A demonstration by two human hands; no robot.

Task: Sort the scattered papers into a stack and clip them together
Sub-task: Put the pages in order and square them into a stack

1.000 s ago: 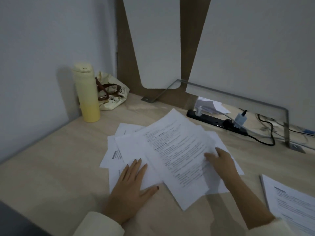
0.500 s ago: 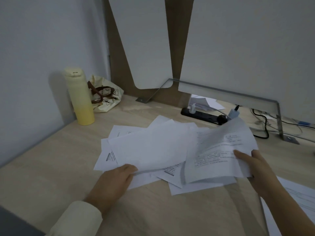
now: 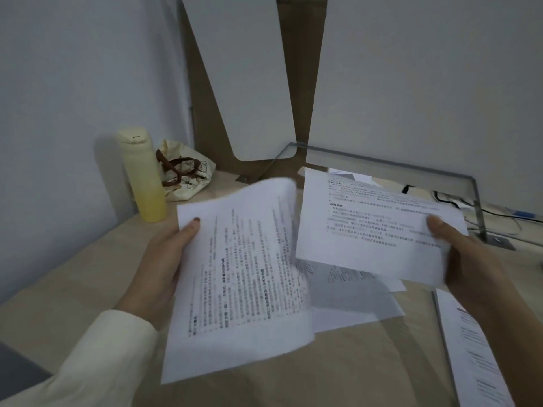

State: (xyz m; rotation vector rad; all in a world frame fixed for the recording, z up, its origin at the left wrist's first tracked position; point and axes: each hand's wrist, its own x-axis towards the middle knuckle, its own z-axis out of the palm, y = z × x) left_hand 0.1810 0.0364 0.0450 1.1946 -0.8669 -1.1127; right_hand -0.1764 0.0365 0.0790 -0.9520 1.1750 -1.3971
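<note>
Both hands are pinching paper. At centre left of the frame, the left hand (image 3: 158, 271) has its thumb over the left edge of a large printed sheet (image 3: 244, 274), with the fingers hidden underneath. That sheet is lifted off the desk (image 3: 73, 274), its text running sideways and its far corner curling up. At centre right, the right hand (image 3: 470, 259) holds a second sheet (image 3: 376, 230) by its right edge, thumb on top, also raised and tilted. The two sheets sit side by side, their inner edges close. Whether they touch is lost in the blur.

Beneath them, a few loose papers (image 3: 352, 301) lie overlapping on the desk. Another printed page (image 3: 476, 348) lies apart at the lower right. At the upper left a yellow bottle (image 3: 144, 174) stands upright just beside a cloth bag (image 3: 188, 171) with brown handles. A metal bracket (image 3: 411, 174) and some cables (image 3: 499, 212) are at the right, behind the raised sheets.
</note>
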